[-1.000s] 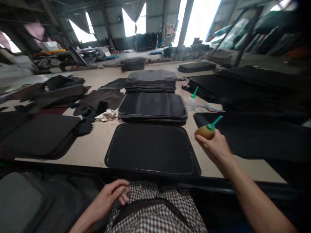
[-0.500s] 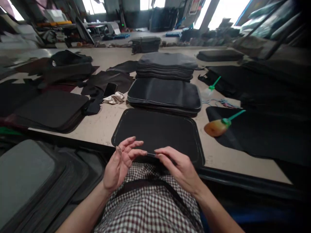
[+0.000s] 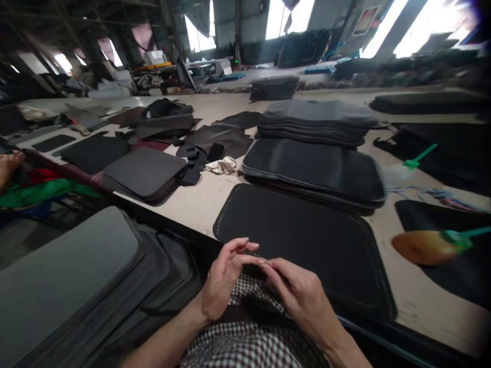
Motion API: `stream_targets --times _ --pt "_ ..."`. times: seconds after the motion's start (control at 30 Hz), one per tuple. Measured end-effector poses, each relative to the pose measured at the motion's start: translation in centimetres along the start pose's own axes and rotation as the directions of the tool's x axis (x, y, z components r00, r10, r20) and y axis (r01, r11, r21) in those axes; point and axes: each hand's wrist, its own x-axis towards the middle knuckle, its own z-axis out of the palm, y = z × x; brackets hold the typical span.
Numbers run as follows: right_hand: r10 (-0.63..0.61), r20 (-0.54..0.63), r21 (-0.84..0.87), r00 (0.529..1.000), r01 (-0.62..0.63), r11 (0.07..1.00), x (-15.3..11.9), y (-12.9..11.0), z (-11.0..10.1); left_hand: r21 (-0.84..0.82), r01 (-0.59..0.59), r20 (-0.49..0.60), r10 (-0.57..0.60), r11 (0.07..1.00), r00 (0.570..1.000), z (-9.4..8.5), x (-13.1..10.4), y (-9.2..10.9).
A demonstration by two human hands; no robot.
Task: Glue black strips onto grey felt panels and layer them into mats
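Observation:
A black rounded panel [image 3: 299, 230], with a thin pale line along its edge, lies flat at the table's front edge. My left hand [image 3: 226, 276] is just in front of the panel's near edge, its fingers stretched out and slightly apart. The thumb and forefinger of my right hand [image 3: 303, 286] are pinched together against the left forefinger's tip. Whatever may be between them is too small to make out. Behind the panel rises a stack of black padded panels [image 3: 314, 161] with piped edges.
An amber glue bottle [image 3: 422, 248] with a green nozzle lies right of the panel. A pale bottle [image 3: 401, 171] is behind it. A crumpled cloth [image 3: 222, 166] and a phone [image 3: 216, 152] sit left. Grey sheets [image 3: 76, 260] are piled at lower left. Another person's hand [image 3: 9, 166] shows at far left.
The view has swung left, so the table's things appear farther right. My hands have come together, closing the small gap between the left forefinger and the right pinch.

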Motion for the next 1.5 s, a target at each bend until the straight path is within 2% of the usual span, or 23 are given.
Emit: stream_targets --times 0.1,0.2,0.3,0.37,0.5,0.7,0.8,0.9,0.97,1.07,1.13,1.2,1.33,1.5 --pt "-0.129 0.015 -0.113 0.991 0.130 0.985 -0.3 0.3 0.1 -0.012 0.009 0.006 -0.009 1.000 1.000 -0.2 0.3 0.5" --pt "-0.261 0.041 -0.218 0.965 0.263 0.940 -0.4 0.3 0.2 -0.023 0.078 -0.016 -0.079 0.997 0.997 -0.2 0.6 0.7" --pt "-0.322 0.084 -0.250 0.943 0.333 0.909 -0.2 0.1 0.4 -0.044 0.149 -0.042 -0.151 0.988 0.988 -0.3 0.7 0.7" --pt "-0.340 0.089 -0.252 0.936 0.352 0.901 -0.1 -0.1 0.6 -0.030 0.152 -0.064 -0.154 0.988 0.986 -0.3 0.6 0.6" --pt "-0.322 0.056 -0.263 0.945 0.325 0.908 0.1 -0.1 1.3 0.047 0.108 -0.076 -0.104 0.993 0.992 -0.2 -0.3 0.5" --pt "-0.197 -0.074 -0.219 0.978 0.177 0.960 0.3 0.1 2.1 0.224 0.079 -0.020 -0.077 0.971 0.997 0.0 -1.9 0.1" --pt "-0.116 -0.160 -0.144 0.980 0.093 0.985 0.3 -0.2 2.7 0.287 -0.023 0.047 0.010 0.958 0.999 0.3 -2.2 -0.1" --pt "-0.037 -0.199 0.030 0.979 0.044 0.999 0.2 -1.2 3.2 0.318 -0.134 0.103 0.106 0.939 0.989 0.9 -2.0 0.0" --pt "0.032 -0.133 0.209 0.991 -0.004 0.978 0.2 -2.1 3.4 0.210 -0.103 0.047 0.095 0.972 0.994 1.1 -1.6 0.2" --pt "0.066 0.088 0.436 0.994 -0.098 0.895 0.3 -2.9 3.2 -0.158 0.005 -0.153 -0.030 0.987 0.988 0.8 -0.4 1.0" --pt "0.050 0.192 0.515 0.980 -0.144 0.845 0.3 -3.0 3.3 -0.423 0.058 -0.219 -0.165 0.904 0.962 0.1 0.4 1.6" --pt "0.068 0.240 0.554 0.968 -0.194 0.810 0.2 -2.7 3.8 -0.607 0.105 -0.202 -0.281 0.788 0.938 -0.7 1.1 2.0" --pt "0.142 0.324 0.591 0.935 -0.317 0.742 -0.5 -2.0 5.8 -0.761 0.137 -0.150 -0.378 0.635 0.914 -2.2 1.5 2.3" --pt "0.312 0.334 0.605 0.889 -0.456 0.652 -1.2 -1.6 7.8 -0.803 0.145 -0.136 -0.414 0.578 0.900 -3.3 1.3 1.6"
